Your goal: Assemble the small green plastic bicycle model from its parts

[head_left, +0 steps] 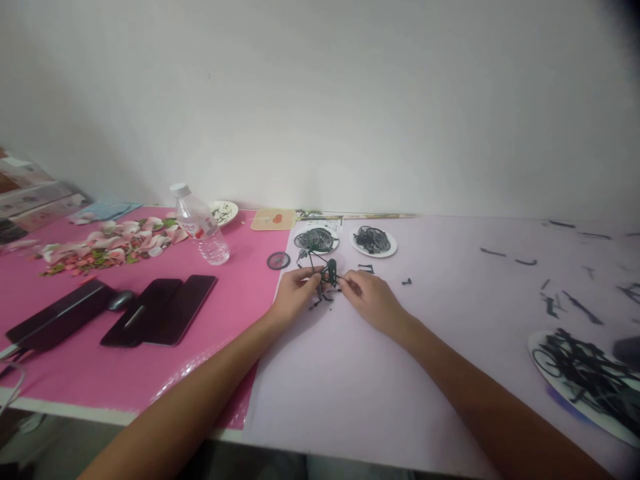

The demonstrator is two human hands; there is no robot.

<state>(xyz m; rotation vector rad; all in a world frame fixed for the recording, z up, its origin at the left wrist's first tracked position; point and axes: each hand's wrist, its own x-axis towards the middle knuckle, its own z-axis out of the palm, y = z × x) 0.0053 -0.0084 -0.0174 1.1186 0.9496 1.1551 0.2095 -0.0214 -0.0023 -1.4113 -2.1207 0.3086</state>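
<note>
A small black model bicycle frame (332,270), with thin bars, is held up over the pale sheet. My left hand (294,292) grips it from the left between thumb and fingers. On its other side, my right hand (373,299) is closed in a pinch against the frame's right edge; a thin dark bit shows at the fingertips, too small to name. Just behind the hands lie a white plate with black spoked wheels (316,239) and a second plate with tangled black parts (371,240). A loose wheel (278,261) rests left of my left hand.
Small black pieces (407,282) lie scattered to the right. A plate heaped with black parts (590,380) stands near right. On the pink cover (240,320) are a water bottle (203,227), petals (115,243), two phones (180,310) and a black case (60,319). A wall rises behind.
</note>
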